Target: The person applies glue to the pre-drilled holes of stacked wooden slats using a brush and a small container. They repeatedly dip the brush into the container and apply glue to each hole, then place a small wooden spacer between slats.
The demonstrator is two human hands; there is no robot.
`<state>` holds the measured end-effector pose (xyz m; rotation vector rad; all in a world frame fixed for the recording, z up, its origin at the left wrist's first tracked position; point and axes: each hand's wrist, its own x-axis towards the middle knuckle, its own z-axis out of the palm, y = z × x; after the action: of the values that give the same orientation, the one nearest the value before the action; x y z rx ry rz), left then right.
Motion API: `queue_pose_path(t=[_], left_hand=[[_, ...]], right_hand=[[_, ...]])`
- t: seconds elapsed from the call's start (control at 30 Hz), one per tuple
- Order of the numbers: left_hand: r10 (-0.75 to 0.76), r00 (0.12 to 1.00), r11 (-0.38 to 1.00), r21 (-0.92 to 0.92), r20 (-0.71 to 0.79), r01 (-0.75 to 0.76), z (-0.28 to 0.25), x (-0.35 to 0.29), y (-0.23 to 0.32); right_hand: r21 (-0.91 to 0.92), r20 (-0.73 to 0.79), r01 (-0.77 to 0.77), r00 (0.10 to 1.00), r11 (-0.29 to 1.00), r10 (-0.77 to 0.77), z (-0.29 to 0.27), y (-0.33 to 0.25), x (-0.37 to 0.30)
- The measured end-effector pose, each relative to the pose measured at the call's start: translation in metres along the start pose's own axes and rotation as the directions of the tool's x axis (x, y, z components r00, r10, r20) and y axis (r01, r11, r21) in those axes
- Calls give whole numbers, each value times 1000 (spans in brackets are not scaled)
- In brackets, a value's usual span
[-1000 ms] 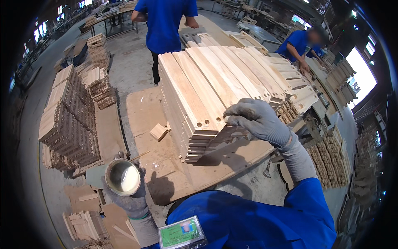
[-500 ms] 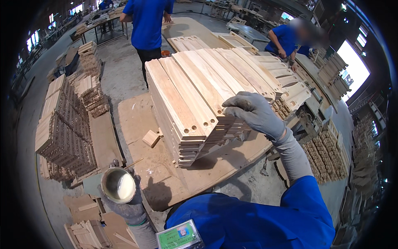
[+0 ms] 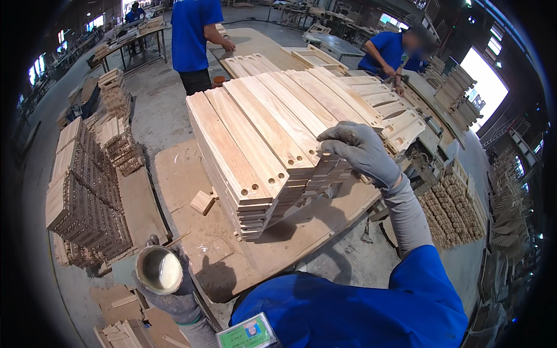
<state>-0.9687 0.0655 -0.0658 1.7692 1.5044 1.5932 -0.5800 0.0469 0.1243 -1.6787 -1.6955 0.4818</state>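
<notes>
My gloved left hand [image 3: 181,298] grips a round cup [image 3: 149,268] at the lower left, tilted so its pale white liquid [image 3: 170,271] shows. A thin wooden stick [image 3: 178,238] pokes out beside the cup's rim. My gloved right hand [image 3: 364,155] is at the near end of a stack of pale wooden boards [image 3: 255,130], its fingers curled and pinched together close to the drilled holes. Whatever is between those fingertips, if anything, is too small to make out. Paired round holes mark the near ends of several top boards.
A small wooden block [image 3: 202,202] lies left of the stack on the brown worktable [image 3: 174,168]. Tall piles of wooden parts [image 3: 87,180] stand at the left, more [image 3: 449,206] at the right. Co-workers in blue [image 3: 196,40] [image 3: 383,52] stand beyond the table.
The view has shifted slightly, so the stack sits further left. My right hand has moved a little rightward along the board ends, fingers still pinched. The left hand still holds the cup.
</notes>
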Motion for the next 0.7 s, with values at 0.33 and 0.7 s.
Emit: queue_pose_path(t=[0.33, 0.7], left_hand=[[-116, 993, 875, -470, 29, 116, 4, -3, 2], [-73, 994, 918, -385, 75, 97, 2, -3, -3]], right_hand=[[-20, -8, 37, 999, 999, -37, 4, 17, 1], [135, -74, -111, 990, 985, 122, -22, 31, -1]])
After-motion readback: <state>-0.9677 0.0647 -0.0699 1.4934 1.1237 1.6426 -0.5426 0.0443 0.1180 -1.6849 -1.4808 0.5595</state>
